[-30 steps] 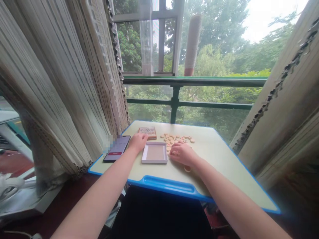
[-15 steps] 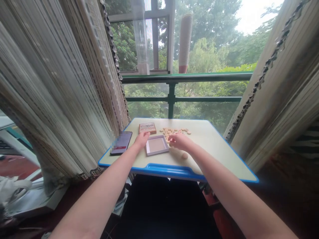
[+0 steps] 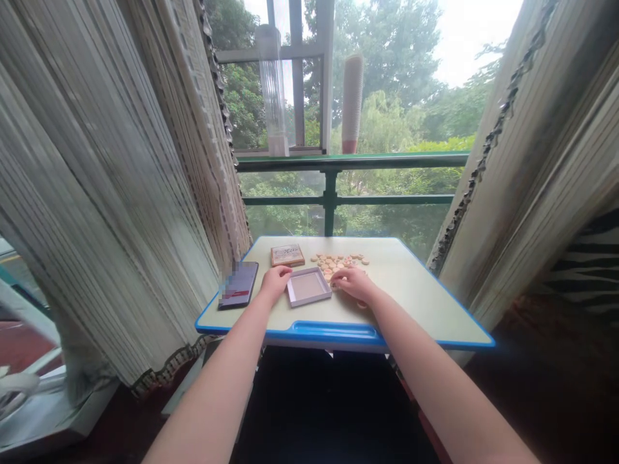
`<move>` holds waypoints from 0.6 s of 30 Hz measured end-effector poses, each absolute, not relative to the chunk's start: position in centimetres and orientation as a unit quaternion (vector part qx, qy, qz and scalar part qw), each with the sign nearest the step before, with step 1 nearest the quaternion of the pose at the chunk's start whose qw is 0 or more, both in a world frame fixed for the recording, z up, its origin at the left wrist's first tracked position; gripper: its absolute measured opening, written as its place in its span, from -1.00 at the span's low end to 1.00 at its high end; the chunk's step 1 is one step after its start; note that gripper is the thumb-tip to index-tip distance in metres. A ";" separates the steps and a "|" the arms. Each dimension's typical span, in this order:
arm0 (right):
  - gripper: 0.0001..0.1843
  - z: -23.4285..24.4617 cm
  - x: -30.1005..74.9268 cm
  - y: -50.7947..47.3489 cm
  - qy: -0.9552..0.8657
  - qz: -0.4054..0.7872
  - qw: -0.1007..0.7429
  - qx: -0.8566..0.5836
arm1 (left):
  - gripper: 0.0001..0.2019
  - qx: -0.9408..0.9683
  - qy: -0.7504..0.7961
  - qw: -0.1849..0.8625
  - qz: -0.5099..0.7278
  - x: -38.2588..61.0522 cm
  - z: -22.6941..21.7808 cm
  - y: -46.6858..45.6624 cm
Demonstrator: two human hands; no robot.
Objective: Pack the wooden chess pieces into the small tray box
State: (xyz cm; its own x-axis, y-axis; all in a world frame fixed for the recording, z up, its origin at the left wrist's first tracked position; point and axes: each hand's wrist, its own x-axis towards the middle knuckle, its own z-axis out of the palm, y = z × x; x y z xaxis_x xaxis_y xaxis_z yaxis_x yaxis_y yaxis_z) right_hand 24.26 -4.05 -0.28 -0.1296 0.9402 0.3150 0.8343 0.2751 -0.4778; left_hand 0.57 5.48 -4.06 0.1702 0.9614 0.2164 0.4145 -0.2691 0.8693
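The fingers of the left hand (image 3: 275, 282) are bent, thumb close to them, at the left edge of the shallow tray (image 3: 309, 288); whether they pinch its rim cannot be determined. The fingers of the right hand (image 3: 354, 283) are curled downward over the near side of the wooden discs (image 3: 333, 261); whether a disc is pinched cannot be determined.

The tray lies between the hands, open side up, its floor in view. All discs that can be made out lie outside it, loose beyond and to its right, with one single disc (image 3: 362, 305) by the right wrist. In the inspector's judgement, sorting is at an early stage, with the discs yet to be ordered.

The tray is nearly square, with no clear long axis; its near edge slants away toward the right. Beyond it lies a printed box (image 3: 287, 254); left, a phone (image 3: 245, 281). All rest on the blue-edged table (image 3: 425, 296).
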 end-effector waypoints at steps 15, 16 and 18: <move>-0.74 -0.3 24.2 -3.7 -0.777 0.020 0.273 -0.566 | -0.83 0.686 0.557 0.266 0.385 1.1 -3.3 5.4; -0.74 -0.2 24.1 -3.6 -0.781 0.024 0.261 -0.567 | -0.84 0.685 0.559 0.266 0.384 1.2 -3.3 5.5; -0.75 0.2 23.8 -3.4 -0.780 0.028 0.244 -0.575 | -0.85 0.692 0.554 0.268 0.378 1.6 -3.3 5.8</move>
State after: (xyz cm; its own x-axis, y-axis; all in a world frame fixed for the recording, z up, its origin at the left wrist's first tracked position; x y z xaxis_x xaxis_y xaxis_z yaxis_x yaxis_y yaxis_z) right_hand 23.78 -3.36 0.22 -0.2188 0.9114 0.3485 0.8839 0.3364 -0.3249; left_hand 1.56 5.78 -3.29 0.1005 0.9691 0.2251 0.5642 -0.2419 0.7894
